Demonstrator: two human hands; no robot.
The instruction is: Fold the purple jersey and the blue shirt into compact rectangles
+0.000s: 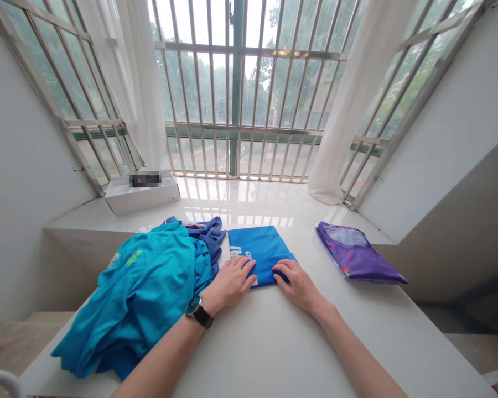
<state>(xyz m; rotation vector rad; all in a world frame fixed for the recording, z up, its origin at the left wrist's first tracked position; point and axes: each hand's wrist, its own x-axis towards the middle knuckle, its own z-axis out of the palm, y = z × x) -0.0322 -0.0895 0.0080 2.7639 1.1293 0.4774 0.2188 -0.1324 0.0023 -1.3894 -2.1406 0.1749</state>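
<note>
A blue piece of clothing with white lettering [259, 241] lies folded into a flat rectangle at the middle of the white surface. My left hand [233, 279] rests on its near left part, fingers laid out over the cloth and thumb apart. Across from it, my right hand [295, 281] touches the near right edge with bent, spread fingers. A fold line runs across the cloth beside my fingertips. Left of my left hand is a loose heap of teal clothing [149, 282], with dark blue clothing [211, 239] crumpled behind it.
A purple folded item in a clear plastic bag [359, 254] lies to the right. On the sill stands a white box [143, 198] at the back left. White curtains [336, 138] hang before the barred window [249, 132]. A black-strapped watch [199, 312] is on my left wrist.
</note>
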